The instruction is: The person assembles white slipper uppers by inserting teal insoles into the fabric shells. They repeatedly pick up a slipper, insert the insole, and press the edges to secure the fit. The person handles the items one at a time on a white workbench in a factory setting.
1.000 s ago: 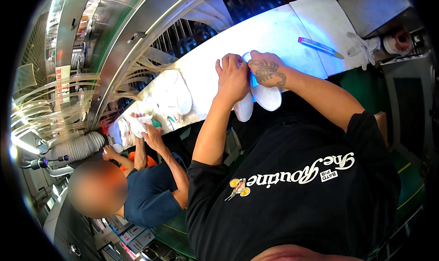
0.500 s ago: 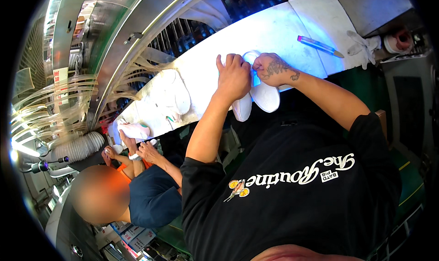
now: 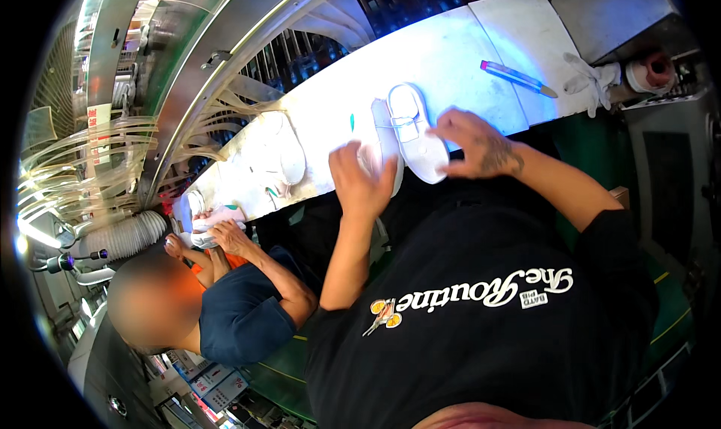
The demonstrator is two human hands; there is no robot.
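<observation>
Two white shoes lie side by side on the pale worktable (image 3: 451, 49). The left shoe (image 3: 384, 122) is tilted on its side; the right shoe (image 3: 426, 158) lies with its opening up. A thin, pale lace (image 3: 403, 122) runs across their openings. My left hand (image 3: 360, 181) is over the left shoe's near end, its thumb and fingers spread to either side. At the right shoe's outer edge is my tattooed right hand (image 3: 477, 145), open with its fingers curved toward the shoe. Whether either hand touches a shoe I cannot tell.
Right on the table lie a blue-handled brush (image 3: 518, 79) and a whitish glove (image 3: 592, 80), near a container (image 3: 650, 73). Another white shoe (image 3: 278, 149) stands left. Farther left a co-worker (image 3: 251, 309) handles a shoe (image 3: 225, 217). Clear tubes (image 3: 90, 140) hang beyond.
My hands were closed together above the shoes. They have moved apart, left and right, and their fingers have opened, uncovering the shoes and lace. The co-worker's hands have shifted onto a shoe.
</observation>
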